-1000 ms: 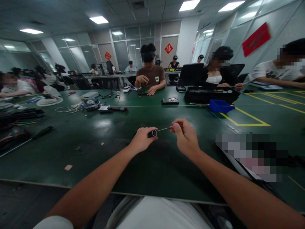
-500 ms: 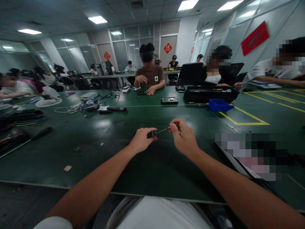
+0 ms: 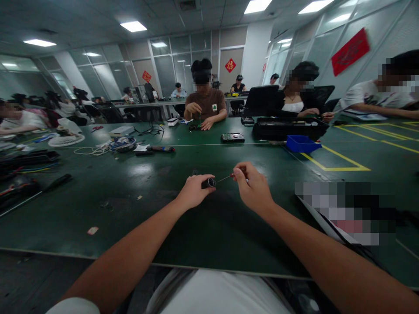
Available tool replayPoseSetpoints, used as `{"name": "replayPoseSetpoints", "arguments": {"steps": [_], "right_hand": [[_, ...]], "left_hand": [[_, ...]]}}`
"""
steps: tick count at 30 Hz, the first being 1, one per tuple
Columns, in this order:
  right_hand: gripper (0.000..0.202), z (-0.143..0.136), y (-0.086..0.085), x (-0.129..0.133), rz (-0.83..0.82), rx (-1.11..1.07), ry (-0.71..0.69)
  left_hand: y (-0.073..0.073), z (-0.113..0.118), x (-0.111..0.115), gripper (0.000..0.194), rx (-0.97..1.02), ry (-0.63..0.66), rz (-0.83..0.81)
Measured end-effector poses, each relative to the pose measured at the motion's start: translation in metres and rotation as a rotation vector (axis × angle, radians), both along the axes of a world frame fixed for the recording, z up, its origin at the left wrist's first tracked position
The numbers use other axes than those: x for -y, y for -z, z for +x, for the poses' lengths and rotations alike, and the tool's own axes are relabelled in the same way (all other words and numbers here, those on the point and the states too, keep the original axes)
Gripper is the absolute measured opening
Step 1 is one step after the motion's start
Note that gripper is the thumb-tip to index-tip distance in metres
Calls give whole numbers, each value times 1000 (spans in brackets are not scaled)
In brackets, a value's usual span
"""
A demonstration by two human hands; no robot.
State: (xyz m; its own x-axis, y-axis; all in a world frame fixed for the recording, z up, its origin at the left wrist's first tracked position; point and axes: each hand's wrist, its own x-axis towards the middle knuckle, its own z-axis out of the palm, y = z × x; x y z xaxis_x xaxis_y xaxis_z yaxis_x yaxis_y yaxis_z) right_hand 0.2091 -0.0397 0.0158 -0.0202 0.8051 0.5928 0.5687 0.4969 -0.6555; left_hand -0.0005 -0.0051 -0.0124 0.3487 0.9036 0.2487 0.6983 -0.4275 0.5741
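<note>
My left hand (image 3: 195, 190) is closed around a dark cylindrical part (image 3: 209, 183), whose round end faces right. Most of that part is hidden by the fingers, so its kind does not show. In my right hand (image 3: 252, 185) is a thin screwdriver (image 3: 225, 179), pinched near its reddish handle. The shaft points left, and its tip is at the round end of the cylinder. Whether the tip sits inside it is too small to tell. Both hands are above the green tabletop (image 3: 209, 244).
A long screwdriver (image 3: 55, 183) lies at left beside black parts and wires. Ahead are a dark tool (image 3: 160, 149), a hard drive (image 3: 233, 138), a blue bin (image 3: 303, 144) and a long black case (image 3: 291, 129). A person (image 3: 205, 102) works opposite; others sit around.
Both hands stay nearly in place, the cylinder and screwdriver still held. The round end of the cylinder appears turned very slightly.
</note>
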Motion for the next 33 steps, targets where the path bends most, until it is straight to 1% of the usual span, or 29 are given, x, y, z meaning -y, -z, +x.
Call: {"name": "replayPoseSetpoints", "arguments": {"steps": [8,14,19,24,28,31,33], "right_hand": [[17,1,1,-1,0,-2,7],[20,2,1,-2,-25,7,30],[19,1,1,-2,-30,-5,31],[19,1,1,-1,-17,-19,35],[19,1,1,-1,-9,-29,32],[19,1,1,-1,-6,-32,32],[19,1,1,-1,-2,-35,31]], "left_hand": [[0,-1,0,42,5,9,-2],[-5,0,2,39,3,-12,-47],[-7,2,2,30,103,-47,-38],[-6,4,4,29,142,-67,-54],[-7,6,5,19,80,-99,-64],[-7,10,2,26,-40,-83,-61],[-5,13,-2,24,-130,-45,-4]]}}
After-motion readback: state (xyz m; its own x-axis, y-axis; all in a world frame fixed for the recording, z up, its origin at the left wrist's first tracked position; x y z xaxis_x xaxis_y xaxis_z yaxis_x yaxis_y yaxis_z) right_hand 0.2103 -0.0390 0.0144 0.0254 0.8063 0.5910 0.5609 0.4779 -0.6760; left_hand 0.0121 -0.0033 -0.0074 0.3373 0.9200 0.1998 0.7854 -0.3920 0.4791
